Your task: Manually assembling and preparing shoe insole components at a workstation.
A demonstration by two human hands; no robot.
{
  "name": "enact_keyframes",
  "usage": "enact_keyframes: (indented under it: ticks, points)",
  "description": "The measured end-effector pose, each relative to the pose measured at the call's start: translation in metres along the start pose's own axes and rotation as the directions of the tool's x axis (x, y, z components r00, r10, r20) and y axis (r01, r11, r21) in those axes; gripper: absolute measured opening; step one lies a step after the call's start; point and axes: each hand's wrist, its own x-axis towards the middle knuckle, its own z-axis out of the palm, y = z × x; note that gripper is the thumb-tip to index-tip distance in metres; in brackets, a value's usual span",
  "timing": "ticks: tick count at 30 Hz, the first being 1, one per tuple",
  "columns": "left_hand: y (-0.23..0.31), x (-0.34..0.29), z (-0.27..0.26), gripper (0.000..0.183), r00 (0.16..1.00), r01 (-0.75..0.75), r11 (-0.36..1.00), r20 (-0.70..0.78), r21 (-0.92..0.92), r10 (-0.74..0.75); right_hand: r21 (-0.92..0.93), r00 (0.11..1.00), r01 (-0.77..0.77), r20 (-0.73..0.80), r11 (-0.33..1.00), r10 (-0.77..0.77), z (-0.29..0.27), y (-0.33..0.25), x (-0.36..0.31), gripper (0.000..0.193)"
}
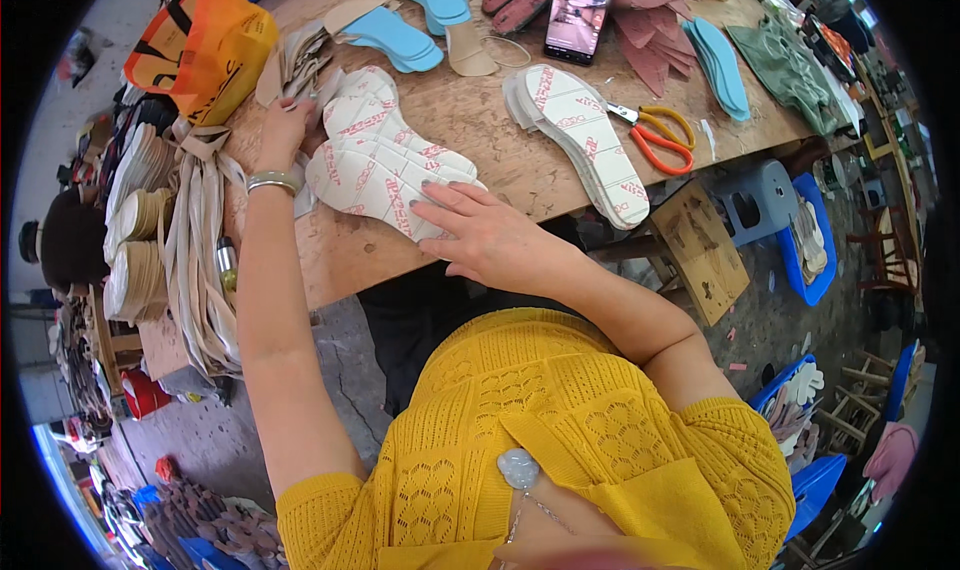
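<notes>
White insoles with red print (365,170) lie overlapped on the wooden table in front of me, one crossing another. My right hand (490,235) rests flat on the near insole's right end, fingers stretched out. My left hand (287,135) is at the far left of these insoles, beside a heap of pale fabric pieces (300,60). Its fingers are bent together among thin white pieces, and what they pinch is not clear. To the right lies a stack of similar printed insoles (590,145), its near end over the table edge. Scissors (660,135) with orange and yellow handles lie beside that stack.
Blue insoles (395,40) and a phone (578,15) lie toward the back, near dark red pieces (650,30). An orange bag (205,50) stands at the far left. Pale strips (195,240) hang over the left edge. A blue stool (760,200) stands right of the table.
</notes>
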Motion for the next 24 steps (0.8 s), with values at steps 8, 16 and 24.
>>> enact_keyframes:
  ticks: [8,16,24]
  points:
    - [0.028,-0.016,0.012,0.044,0.976,0.153,0.96,0.186,-0.233,-0.11,-0.01,0.999,-0.034,0.005,0.999,0.034,0.002,0.0,-0.001,0.038]
    - [0.046,-0.039,0.01,0.047,0.974,-0.225,0.881,-0.072,-0.417,0.215,-0.009,1.0,-0.011,0.011,1.0,0.011,0.004,-0.002,0.002,0.038]
    - [0.118,-0.18,0.02,0.055,0.794,-0.234,0.741,0.315,-0.63,0.519,0.759,0.685,-0.136,-0.392,0.637,0.614,-0.027,0.026,0.009,0.041]
